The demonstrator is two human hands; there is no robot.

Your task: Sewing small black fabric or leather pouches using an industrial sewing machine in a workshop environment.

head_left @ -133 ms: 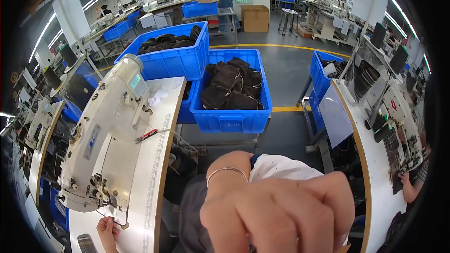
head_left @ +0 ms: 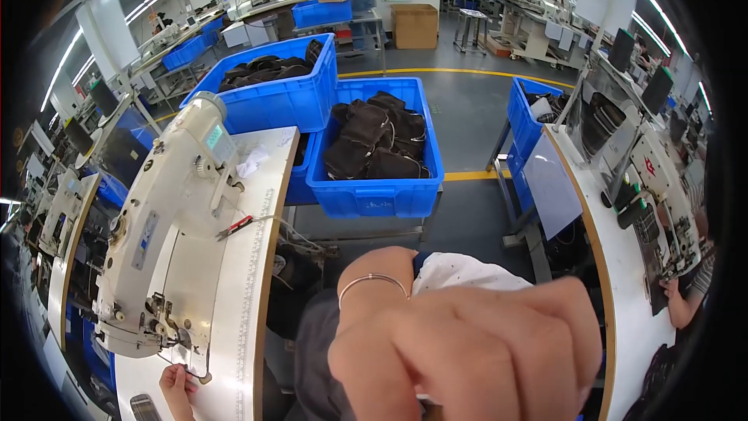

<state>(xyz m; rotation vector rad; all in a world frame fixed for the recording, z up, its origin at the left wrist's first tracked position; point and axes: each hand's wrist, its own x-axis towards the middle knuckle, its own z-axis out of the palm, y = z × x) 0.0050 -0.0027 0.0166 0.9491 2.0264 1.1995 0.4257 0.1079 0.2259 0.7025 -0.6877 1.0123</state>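
Observation:
Very large and close at the lower middle is my right hand [head_left: 467, 351], with a thin bracelet [head_left: 372, 279] round the wrist. Its fingers are bent and closed, their tips lie beyond the lower edge, and whatever they grip is hidden. Behind it shows a white dotted sleeve [head_left: 467, 271]. My left hand [head_left: 178, 383] rests at the needle end of the white sewing machine [head_left: 148, 226], its fingers pinched together beside the needle plate. Anything between those fingertips is too small to make out. Red-handled thread snips [head_left: 236, 227] lie on the white sewing table [head_left: 234, 296].
Ahead, blue bins [head_left: 378, 199] hold dark fabric pieces [head_left: 366, 140]. A dark phone-like object [head_left: 144, 407] lies near my left hand. On the right stands another table [head_left: 623, 296] with a sewing machine [head_left: 670, 203], where a co-worker's hand [head_left: 682, 308] works. A cardboard box [head_left: 414, 26] stands farther back.
The scene has shifted slightly left and up in the picture. My right hand reaches a little farther right and remains bent; my left hand stays by the needle plate.

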